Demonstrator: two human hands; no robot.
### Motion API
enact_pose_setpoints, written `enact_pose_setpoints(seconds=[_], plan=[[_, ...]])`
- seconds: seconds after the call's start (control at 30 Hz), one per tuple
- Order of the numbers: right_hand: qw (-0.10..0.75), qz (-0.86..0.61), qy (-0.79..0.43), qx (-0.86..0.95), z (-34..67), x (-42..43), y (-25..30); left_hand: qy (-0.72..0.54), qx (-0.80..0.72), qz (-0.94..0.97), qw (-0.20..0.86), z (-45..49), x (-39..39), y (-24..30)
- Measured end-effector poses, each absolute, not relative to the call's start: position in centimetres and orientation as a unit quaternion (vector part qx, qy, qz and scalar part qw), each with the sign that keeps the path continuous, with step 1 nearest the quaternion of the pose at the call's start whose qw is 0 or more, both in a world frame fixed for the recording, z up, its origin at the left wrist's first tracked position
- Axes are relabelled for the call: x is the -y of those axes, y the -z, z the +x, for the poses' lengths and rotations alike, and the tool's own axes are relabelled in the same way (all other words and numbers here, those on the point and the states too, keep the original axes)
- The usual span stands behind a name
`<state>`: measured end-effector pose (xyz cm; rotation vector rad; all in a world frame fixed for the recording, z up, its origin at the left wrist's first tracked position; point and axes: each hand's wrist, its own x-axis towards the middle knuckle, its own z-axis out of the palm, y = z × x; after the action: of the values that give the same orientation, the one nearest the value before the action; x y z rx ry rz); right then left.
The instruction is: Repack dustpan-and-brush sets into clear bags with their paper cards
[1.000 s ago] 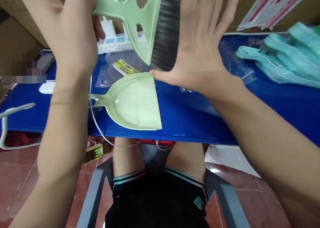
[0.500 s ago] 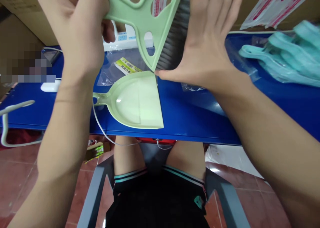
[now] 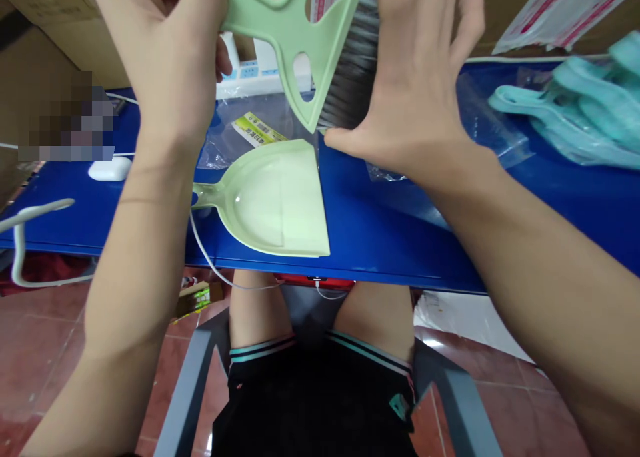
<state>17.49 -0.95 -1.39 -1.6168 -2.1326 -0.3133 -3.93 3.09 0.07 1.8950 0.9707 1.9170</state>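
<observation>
My left hand is closed round the handle of a light green hand brush, raised over the table with its dark bristles facing right. Against those bristles lies my right hand, its fingers stretched out and the thumb pointing left beneath the brush's lower corner. Below the brush, a matching green dustpan rests on the blue table, handle to the left and straight lip to the right. The brush's upper end and the tips of some right fingers are cut off or hidden.
Teal brushes or dustpans in plastic lie at the right. Behind the dustpan are a clear bag with a yellow label and a white power strip. A white cable hangs over the blue table's front edge. Cardboard boxes stand behind.
The whole view has shifted slightly. My left hand still holds the brush; the right hand stays at the bristles, its outer fingers a little more bent.
</observation>
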Motion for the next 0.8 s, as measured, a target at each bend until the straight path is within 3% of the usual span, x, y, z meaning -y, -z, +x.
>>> enact_pose_setpoints(seconds=[0.8], plan=[[0.196,-0.599,0.129,0.766,18.2,0.4,1.7,-0.537,-0.447,0.644,0.311,-5.3,-2.2,-0.5]])
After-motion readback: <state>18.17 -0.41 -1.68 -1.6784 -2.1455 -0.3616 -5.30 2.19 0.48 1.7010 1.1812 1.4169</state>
